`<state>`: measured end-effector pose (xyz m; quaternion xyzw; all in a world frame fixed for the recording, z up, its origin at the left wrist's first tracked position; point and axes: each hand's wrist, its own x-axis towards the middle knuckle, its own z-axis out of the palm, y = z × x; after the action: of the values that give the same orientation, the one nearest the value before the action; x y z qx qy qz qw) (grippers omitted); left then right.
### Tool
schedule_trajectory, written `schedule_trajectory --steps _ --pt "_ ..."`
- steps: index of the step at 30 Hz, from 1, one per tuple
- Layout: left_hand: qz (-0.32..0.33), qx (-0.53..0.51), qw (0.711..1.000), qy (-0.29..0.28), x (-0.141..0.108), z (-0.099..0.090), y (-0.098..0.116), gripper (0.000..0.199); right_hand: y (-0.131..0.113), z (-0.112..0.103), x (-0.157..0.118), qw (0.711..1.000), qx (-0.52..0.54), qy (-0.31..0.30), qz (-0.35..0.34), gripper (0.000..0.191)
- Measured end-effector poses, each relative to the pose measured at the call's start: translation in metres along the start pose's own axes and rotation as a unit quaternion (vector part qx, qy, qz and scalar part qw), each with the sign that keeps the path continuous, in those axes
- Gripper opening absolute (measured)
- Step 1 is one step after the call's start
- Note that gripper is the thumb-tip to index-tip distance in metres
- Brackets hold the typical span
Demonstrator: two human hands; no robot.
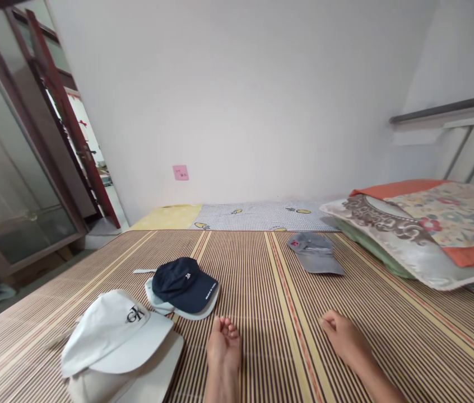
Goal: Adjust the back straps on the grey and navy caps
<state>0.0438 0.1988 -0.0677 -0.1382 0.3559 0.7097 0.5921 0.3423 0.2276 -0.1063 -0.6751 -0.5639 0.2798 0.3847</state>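
Three caps, likely light, soft-crowned, stiffer-brimmed, so grab brims: navy cap [178, 281] at 11 o'clock from your left hand [224, 342], white cap [105, 330] at its 9, grey cap [320, 256] at 11 from your right hand [344, 336]. Navy and white brims point about 4 (axis 10–4), grey's about 5 (11–5). Your left fingers curl loosely around nothing; right thumb and fingers look pressed together, nothing visible between.

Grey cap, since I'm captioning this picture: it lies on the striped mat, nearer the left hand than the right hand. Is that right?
Not quite: the grey cap does lie on the striped mat, but the head view shows it nearer the right hand than the left hand.
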Motion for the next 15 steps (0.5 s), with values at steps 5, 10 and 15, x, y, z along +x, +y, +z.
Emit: schedule_trajectory --steps 5,10,15 --pt "0.007 -0.008 1.0 0.017 0.002 -0.001 0.001 0.041 -0.076 0.04 0.018 0.972 0.175 -0.158 0.003 0.021" --pt "0.002 -0.01 1.0 0.018 0.008 -0.004 0.004 0.04 -0.155 0.124 0.009 0.899 0.298 -0.318 0.046 0.016" --pt "0.009 0.018 1.0 -0.005 0.017 -0.011 0.006 0.044 -0.189 0.186 0.001 0.858 0.337 -0.368 0.124 0.02"
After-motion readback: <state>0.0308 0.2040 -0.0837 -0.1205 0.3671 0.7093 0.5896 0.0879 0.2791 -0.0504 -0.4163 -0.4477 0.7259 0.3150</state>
